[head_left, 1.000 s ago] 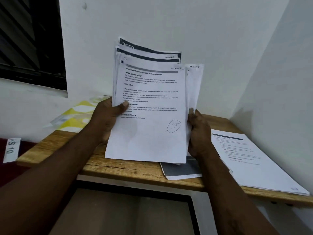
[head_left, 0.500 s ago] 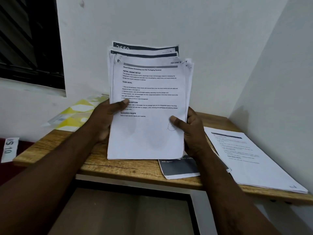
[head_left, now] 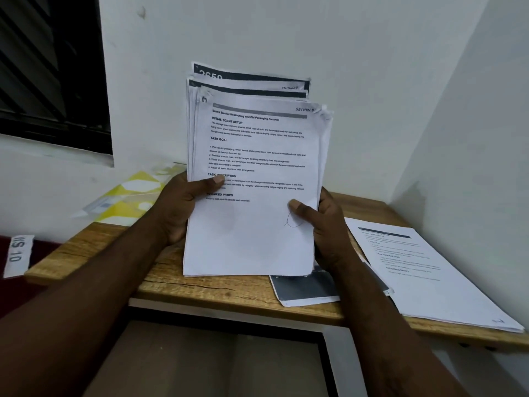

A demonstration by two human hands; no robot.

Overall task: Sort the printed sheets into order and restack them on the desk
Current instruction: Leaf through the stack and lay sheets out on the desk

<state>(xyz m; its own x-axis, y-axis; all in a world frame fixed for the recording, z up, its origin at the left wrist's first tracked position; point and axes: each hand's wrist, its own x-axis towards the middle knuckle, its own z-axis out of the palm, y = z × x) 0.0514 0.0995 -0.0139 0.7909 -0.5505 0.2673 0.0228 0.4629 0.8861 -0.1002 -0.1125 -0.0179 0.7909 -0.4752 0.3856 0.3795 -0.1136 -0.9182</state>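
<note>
I hold a bundle of printed sheets (head_left: 252, 224) upright above the wooden desk (head_left: 160, 276). The front page is marked "SECTION 4" by hand and has a pen circle near its lower right. My left hand (head_left: 180, 207) grips the bundle's left edge, thumb across the text. My right hand (head_left: 323, 227) grips the right edge, thumb lying beside the pen circle. Sheets with dark header bars stick up behind the front page. A second stack of printed sheets (head_left: 423, 270) lies flat on the desk at the right.
A dark-covered sheet (head_left: 303, 290) lies on the desk under the bundle, overhanging the front edge. A yellow and white plastic folder (head_left: 126, 199) rests at the desk's back left. White walls close the corner; a dark window (head_left: 51, 70) is at left. A white label (head_left: 17, 253) sits lower left.
The sheets that fanned out to the right have been squared into the bundle. My right thumb moved from the edge onto the front page by the pen circle.
</note>
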